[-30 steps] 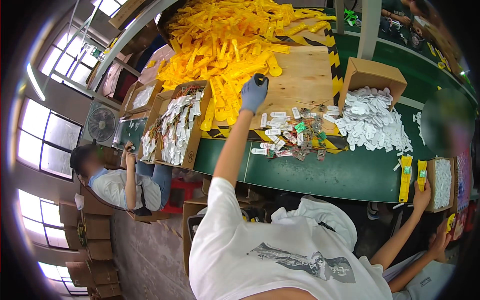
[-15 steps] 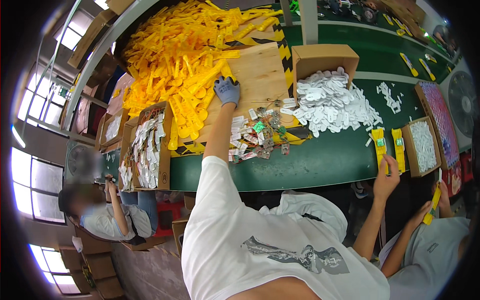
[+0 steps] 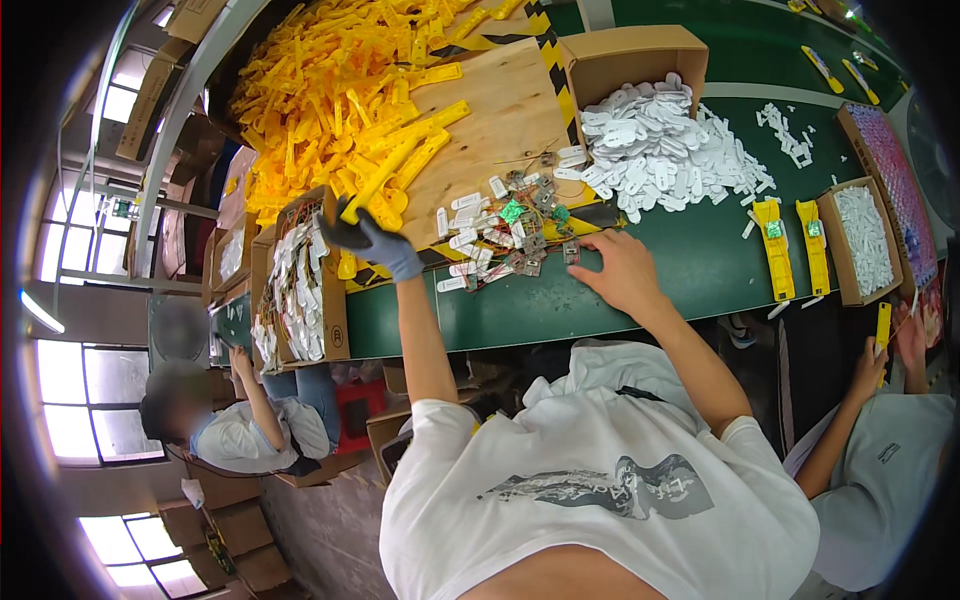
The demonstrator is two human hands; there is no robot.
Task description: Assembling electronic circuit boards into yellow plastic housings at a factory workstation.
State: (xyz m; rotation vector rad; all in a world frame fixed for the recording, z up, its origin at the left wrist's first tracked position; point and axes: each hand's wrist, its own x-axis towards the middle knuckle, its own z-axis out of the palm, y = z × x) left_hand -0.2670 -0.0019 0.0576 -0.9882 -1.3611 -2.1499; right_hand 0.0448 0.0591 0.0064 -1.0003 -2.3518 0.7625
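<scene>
Nearest you, the green table [image 3: 560, 325] lies under your bare right hand [image 3: 625, 275]. Its thumb and index finger stand apart; a small square board [image 3: 571, 252] sits just beyond their tips, contact not certain. Left of those fingers, tangled wired boards and white plates [image 3: 485, 225] spread between your two hands. Your gloved left hand [image 3: 378, 245] is bent over, its dark fingers beside the open carton [image 3: 338, 318] of white wired parts. Whether they are clamped on anything, you can't tell from here. A long yellow piece [image 3: 372, 188] slants away just beyond them, near or against the glove. Judgement: pinch the board by its edges and lift gently, since leads may snag neighbours; on the left, take one yellow piece by its handle, clear of the carton wall. Farther off, beyond the right fingers, white covers [image 3: 645, 150] spill from a box; beyond the left, a big yellow heap [image 3: 320, 110].
</scene>
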